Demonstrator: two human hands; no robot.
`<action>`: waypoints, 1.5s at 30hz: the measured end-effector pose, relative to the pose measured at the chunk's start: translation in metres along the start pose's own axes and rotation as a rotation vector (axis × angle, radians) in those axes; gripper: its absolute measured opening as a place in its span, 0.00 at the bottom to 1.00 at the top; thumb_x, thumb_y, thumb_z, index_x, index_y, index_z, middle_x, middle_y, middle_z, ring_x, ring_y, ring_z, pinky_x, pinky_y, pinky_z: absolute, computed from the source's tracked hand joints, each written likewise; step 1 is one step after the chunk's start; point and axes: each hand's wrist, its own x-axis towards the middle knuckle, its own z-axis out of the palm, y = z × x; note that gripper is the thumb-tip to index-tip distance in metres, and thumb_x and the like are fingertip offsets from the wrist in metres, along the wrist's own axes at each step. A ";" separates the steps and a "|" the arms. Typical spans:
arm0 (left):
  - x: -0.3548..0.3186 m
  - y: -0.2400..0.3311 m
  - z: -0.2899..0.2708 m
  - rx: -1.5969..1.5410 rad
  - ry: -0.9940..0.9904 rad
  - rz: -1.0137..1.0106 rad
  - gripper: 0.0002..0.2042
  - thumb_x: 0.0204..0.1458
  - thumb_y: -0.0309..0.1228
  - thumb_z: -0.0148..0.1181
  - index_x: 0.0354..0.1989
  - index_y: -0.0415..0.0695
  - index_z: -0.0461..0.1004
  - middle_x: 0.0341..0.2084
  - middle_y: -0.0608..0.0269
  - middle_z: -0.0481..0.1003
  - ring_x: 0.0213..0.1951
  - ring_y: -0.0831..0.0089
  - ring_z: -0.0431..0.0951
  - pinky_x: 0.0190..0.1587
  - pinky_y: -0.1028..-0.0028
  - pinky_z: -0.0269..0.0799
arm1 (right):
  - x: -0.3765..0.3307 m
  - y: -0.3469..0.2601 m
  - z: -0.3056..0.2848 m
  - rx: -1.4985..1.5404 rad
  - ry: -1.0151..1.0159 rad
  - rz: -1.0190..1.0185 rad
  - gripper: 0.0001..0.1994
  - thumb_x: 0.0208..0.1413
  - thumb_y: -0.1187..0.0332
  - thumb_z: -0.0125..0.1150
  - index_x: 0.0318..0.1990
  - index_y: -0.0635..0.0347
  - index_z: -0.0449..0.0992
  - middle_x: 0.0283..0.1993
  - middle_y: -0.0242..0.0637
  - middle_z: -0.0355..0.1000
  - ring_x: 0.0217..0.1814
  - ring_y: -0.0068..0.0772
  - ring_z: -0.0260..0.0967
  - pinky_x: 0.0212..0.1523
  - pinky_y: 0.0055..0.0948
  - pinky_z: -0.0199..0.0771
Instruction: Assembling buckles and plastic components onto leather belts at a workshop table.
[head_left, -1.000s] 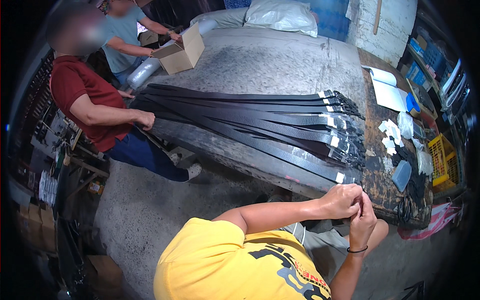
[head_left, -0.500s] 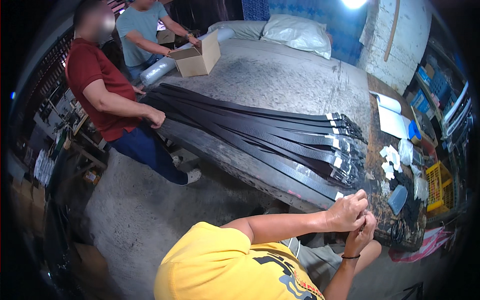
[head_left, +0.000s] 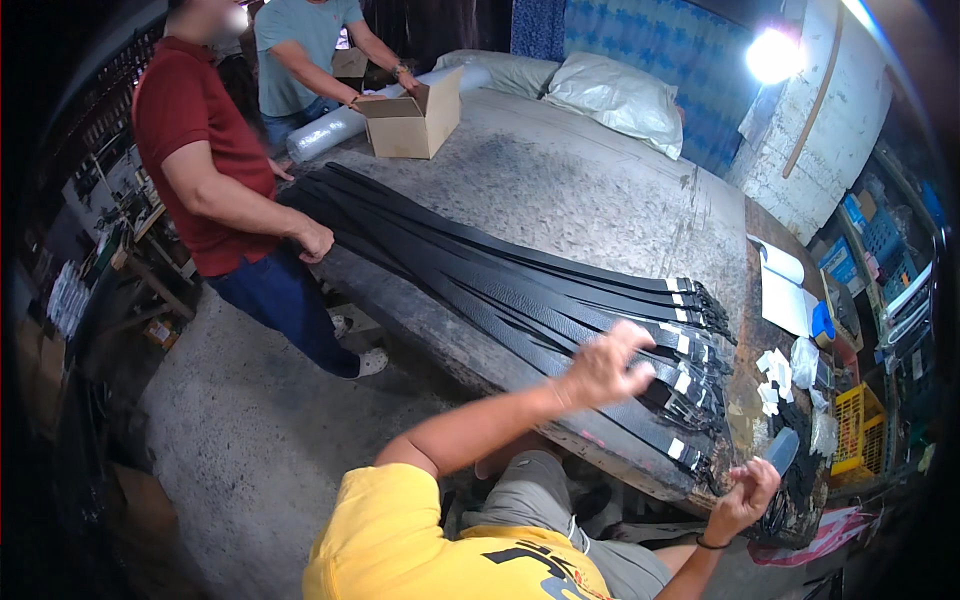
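Many black leather belts [head_left: 470, 280] lie fanned along the table, their buckle ends [head_left: 705, 385] at the right wrapped in clear plastic with white tags. Over the near belts, my left hand [head_left: 605, 368] hovers with thumb and fingers apart, slightly blurred, holding nothing visible. My right hand [head_left: 745, 497] is beyond the table's near right edge, its fingers curled together; anything in them is too small to make out. Just behind it lies a blue-grey plastic piece [head_left: 781, 452]. The nearest belt's tagged end [head_left: 680, 450] rests between my two hands.
Small white tags [head_left: 775, 375], an open notebook [head_left: 785, 290] and a blue tape roll [head_left: 822, 322] lie at the right. A yellow crate [head_left: 858, 430] stands beyond. Across the table, a person in red [head_left: 205, 160] touches the belts; another handles a cardboard box [head_left: 415, 130].
My hands have parted: the left moved left and away over the belts, the right dropped a little lower. The view has shifted slightly.
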 end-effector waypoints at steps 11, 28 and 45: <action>0.128 -0.241 -0.202 0.702 -0.005 -1.045 0.38 0.52 0.47 0.55 0.68 0.49 0.45 0.61 0.50 0.60 0.61 0.53 0.62 0.60 0.57 0.59 | 0.131 0.046 0.010 -0.223 -0.201 0.093 0.18 0.46 0.89 0.38 0.42 0.64 0.70 0.43 0.34 0.63 0.31 0.20 0.60 0.33 0.20 0.67; 0.198 -0.408 -0.355 0.501 0.095 -1.457 0.41 0.52 0.48 0.56 0.69 0.46 0.42 0.47 0.51 0.74 0.43 0.60 0.78 0.48 0.65 0.72 | 0.215 0.061 0.107 -0.566 -0.544 0.199 0.19 0.47 0.59 0.65 0.47 0.54 0.76 0.49 0.46 0.72 0.49 0.47 0.69 0.51 0.42 0.67; 0.289 -0.457 -0.322 0.515 0.113 -1.229 0.42 0.52 0.50 0.54 0.68 0.40 0.40 0.53 0.45 0.69 0.54 0.53 0.70 0.55 0.59 0.67 | 0.256 0.079 0.201 -0.570 -0.548 0.149 0.18 0.50 0.62 0.61 0.48 0.58 0.74 0.50 0.46 0.70 0.49 0.44 0.68 0.50 0.40 0.67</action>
